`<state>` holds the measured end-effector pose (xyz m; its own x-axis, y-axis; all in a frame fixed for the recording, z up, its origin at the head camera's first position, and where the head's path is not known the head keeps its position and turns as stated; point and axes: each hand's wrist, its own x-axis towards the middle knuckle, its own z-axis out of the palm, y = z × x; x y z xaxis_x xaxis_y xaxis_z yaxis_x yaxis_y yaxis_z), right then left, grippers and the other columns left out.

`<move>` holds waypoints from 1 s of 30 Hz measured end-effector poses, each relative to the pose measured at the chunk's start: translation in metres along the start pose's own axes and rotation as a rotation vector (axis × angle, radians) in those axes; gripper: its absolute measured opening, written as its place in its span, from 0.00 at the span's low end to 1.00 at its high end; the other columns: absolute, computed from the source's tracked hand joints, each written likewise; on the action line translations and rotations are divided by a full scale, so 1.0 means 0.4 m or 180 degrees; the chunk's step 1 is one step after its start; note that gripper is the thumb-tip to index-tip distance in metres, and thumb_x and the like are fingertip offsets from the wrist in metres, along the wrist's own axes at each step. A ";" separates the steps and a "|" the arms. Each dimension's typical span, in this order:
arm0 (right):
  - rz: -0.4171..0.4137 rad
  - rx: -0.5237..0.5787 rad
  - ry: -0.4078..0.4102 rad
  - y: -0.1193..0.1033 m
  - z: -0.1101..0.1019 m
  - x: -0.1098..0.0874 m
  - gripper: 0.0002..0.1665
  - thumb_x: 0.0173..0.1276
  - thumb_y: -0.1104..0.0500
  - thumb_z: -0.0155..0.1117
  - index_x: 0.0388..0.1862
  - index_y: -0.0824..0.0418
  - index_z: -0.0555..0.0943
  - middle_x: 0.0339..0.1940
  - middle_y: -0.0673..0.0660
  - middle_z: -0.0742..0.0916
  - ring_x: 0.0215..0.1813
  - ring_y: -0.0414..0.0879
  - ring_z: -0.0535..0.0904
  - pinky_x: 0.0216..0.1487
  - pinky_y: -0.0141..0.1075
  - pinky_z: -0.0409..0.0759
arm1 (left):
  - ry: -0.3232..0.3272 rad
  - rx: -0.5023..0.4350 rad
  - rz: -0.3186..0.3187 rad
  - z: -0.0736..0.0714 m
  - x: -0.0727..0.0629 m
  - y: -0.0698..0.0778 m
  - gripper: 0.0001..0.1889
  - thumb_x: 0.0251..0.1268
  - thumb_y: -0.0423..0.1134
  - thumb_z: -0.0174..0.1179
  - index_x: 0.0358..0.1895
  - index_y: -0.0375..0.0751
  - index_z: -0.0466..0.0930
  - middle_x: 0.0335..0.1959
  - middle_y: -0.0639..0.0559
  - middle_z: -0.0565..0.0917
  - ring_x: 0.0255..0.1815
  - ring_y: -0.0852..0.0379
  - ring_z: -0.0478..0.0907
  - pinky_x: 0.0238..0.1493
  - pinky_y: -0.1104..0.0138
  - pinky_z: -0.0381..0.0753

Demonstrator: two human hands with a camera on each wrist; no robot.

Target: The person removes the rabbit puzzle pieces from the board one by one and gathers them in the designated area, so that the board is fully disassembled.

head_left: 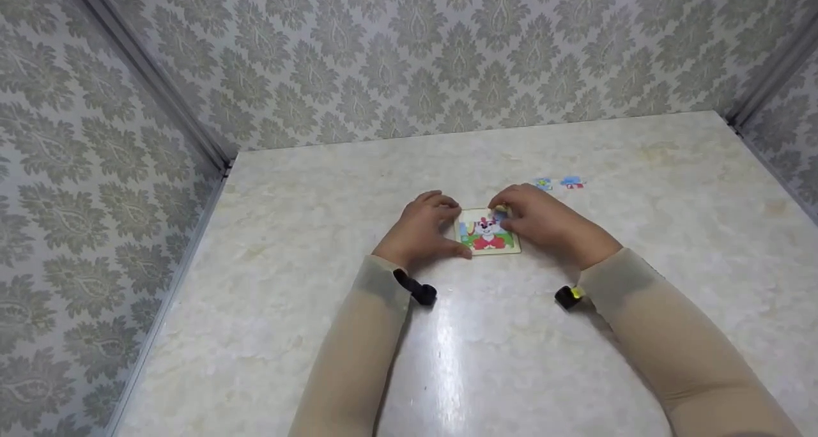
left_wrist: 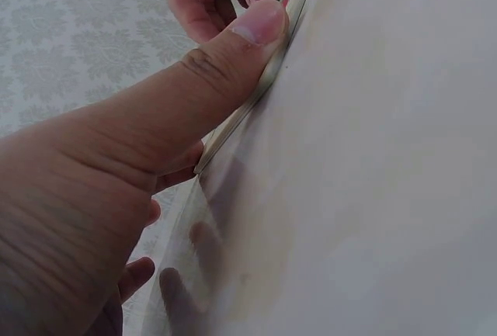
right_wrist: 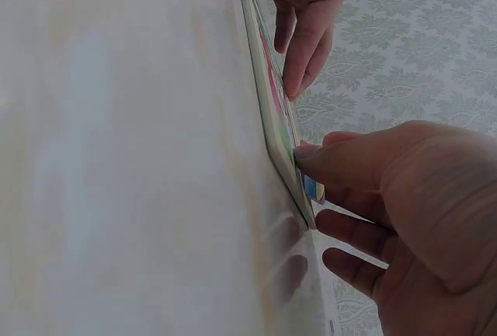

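A small square picture puzzle board [head_left: 492, 253] with a pale raised rim lies flat on the table. Its picture shows a white and pink cartoon animal in red, and bare wood shows along the upper part. My left hand [head_left: 425, 229] holds the board by its left side, thumb [left_wrist: 260, 24] on the near rim and fingers at the far left corner. Over the board's right side, my right hand [head_left: 543, 218] pinches a blue and yellow puzzle piece [right_wrist: 314, 189] between thumb and fingers. The piece stands tilted at the right rim, mostly covered by the fingers.
Two loose patches of puzzle pieces lie beyond the right hand: a blue and yellow piece [head_left: 543, 183] and blue and red pieces [head_left: 572, 182]. A pale marbled table [head_left: 287, 264] carries everything. Patterned wall panels [head_left: 383, 60] stand behind and at both sides.
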<state>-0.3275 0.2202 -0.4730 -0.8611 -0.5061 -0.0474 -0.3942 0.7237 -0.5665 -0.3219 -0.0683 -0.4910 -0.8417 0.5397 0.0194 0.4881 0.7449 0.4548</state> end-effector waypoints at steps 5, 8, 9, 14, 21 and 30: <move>0.0076 0.0098 0.0051 0.009 -0.005 -0.004 0.21 0.86 0.62 0.66 0.73 0.60 0.86 0.76 0.63 0.86 0.82 0.63 0.76 0.87 0.65 0.71 | -0.0008 0.0001 0.0008 -0.001 -0.001 0.002 0.50 0.58 0.68 0.84 0.81 0.47 0.81 0.80 0.51 0.79 0.95 0.45 0.58 0.97 0.50 0.56; 0.0043 0.0016 0.0045 0.014 -0.006 0.000 0.22 0.85 0.63 0.66 0.74 0.61 0.87 0.75 0.62 0.86 0.80 0.63 0.76 0.87 0.65 0.71 | -0.0007 -0.0008 0.0010 -0.001 -0.001 0.003 0.50 0.58 0.68 0.84 0.81 0.47 0.81 0.80 0.51 0.79 0.94 0.45 0.59 0.97 0.50 0.57; 0.0025 -0.0013 0.0041 0.015 -0.006 0.002 0.22 0.85 0.63 0.67 0.74 0.61 0.87 0.75 0.63 0.86 0.80 0.63 0.76 0.87 0.65 0.71 | -0.0004 -0.0013 0.0007 -0.001 -0.001 0.004 0.50 0.58 0.68 0.84 0.81 0.47 0.81 0.80 0.51 0.79 0.94 0.45 0.59 0.97 0.50 0.57; -0.0007 -0.0058 0.0028 0.016 -0.007 0.007 0.22 0.85 0.63 0.67 0.73 0.63 0.88 0.75 0.64 0.86 0.79 0.64 0.76 0.85 0.65 0.73 | 0.0015 -0.0019 -0.0024 0.003 0.001 0.003 0.50 0.57 0.68 0.84 0.81 0.48 0.81 0.80 0.53 0.79 0.94 0.47 0.59 0.97 0.50 0.57; 0.0110 0.0129 0.0087 0.021 -0.017 -0.001 0.23 0.87 0.63 0.65 0.76 0.60 0.86 0.78 0.63 0.83 0.83 0.64 0.74 0.87 0.65 0.72 | 0.0020 0.0038 -0.0015 0.004 0.007 0.000 0.51 0.57 0.69 0.85 0.81 0.48 0.81 0.79 0.52 0.80 0.94 0.46 0.60 0.96 0.50 0.57; 0.0318 0.0408 0.0195 0.039 -0.046 -0.015 0.22 0.88 0.62 0.63 0.75 0.60 0.87 0.80 0.62 0.84 0.84 0.64 0.74 0.85 0.65 0.75 | 0.0005 0.0055 0.0004 0.000 0.007 0.001 0.50 0.57 0.67 0.85 0.81 0.48 0.82 0.80 0.51 0.80 0.94 0.45 0.59 0.97 0.49 0.55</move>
<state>-0.3342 0.2432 -0.4664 -0.9135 -0.4023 -0.0608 -0.2647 0.7012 -0.6620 -0.3238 -0.0665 -0.4908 -0.8414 0.5399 0.0213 0.4930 0.7510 0.4394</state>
